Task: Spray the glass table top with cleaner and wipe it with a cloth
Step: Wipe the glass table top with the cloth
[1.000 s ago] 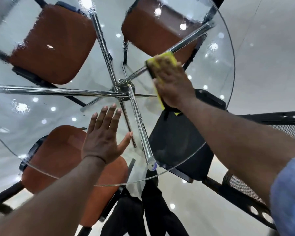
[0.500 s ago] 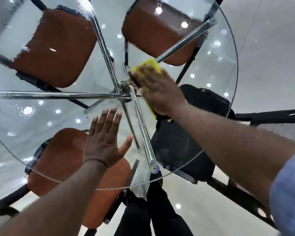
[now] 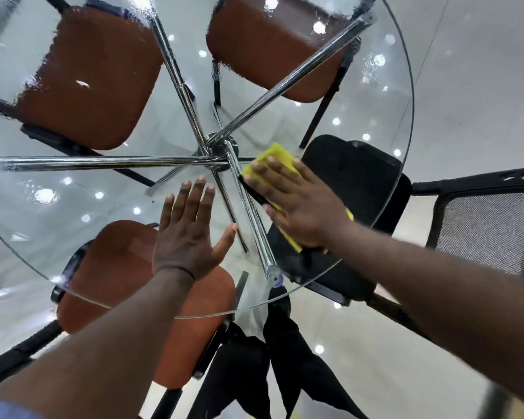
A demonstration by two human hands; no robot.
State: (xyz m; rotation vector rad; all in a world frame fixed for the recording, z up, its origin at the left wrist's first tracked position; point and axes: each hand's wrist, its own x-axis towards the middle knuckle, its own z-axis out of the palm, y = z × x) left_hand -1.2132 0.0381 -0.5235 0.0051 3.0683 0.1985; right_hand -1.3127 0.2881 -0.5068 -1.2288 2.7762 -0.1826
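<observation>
Your right hand [image 3: 297,204] presses the cloth [image 3: 277,155] flat, fingers straight, just right of the table [image 3: 52,225] centre. Your left hand [image 3: 191,234] lies on the glass, fingers loose. Lean hard and the top may tip; that palm may smear.

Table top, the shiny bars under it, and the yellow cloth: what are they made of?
Table top: clear glass, smooth and glossy; the chairs show straight through it. Bars: probably chromed metal, mirror-bright tubes. Cloth: soft matte yellow fabric, perhaps sponge-backed; a dark edge shows, hard to tell.
</observation>
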